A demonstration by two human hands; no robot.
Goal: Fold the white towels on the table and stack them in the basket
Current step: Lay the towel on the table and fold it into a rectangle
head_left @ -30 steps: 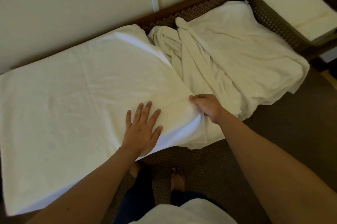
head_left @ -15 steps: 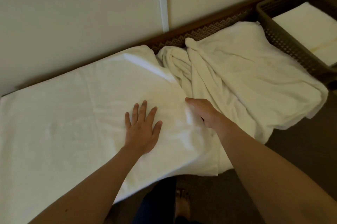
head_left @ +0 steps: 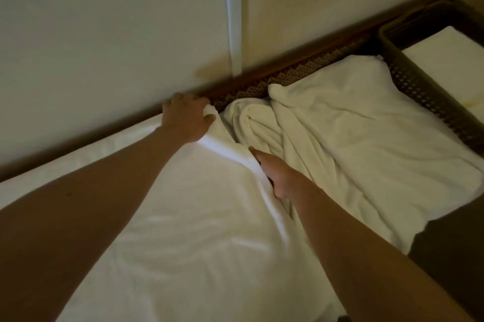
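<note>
Flat towel (head_left: 170,230) spread on bench, fold not yet made: right hand (head_left: 277,177) grip pinching its near edge, left hand (head_left: 186,120) grip on far corner; crumpled towel (head_left: 353,143) untouched, folded towel (head_left: 450,60) already in basket (head_left: 419,91).

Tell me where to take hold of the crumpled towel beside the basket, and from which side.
Grip the crumpled towel at its raised far corner by the wall, coming from above. That point stands up free of the heap, while the rest lies in twisted folds against the basket and the spread towel.

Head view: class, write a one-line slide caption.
Both hands grip the spread towel's right edge beside crumpled towels.
</note>
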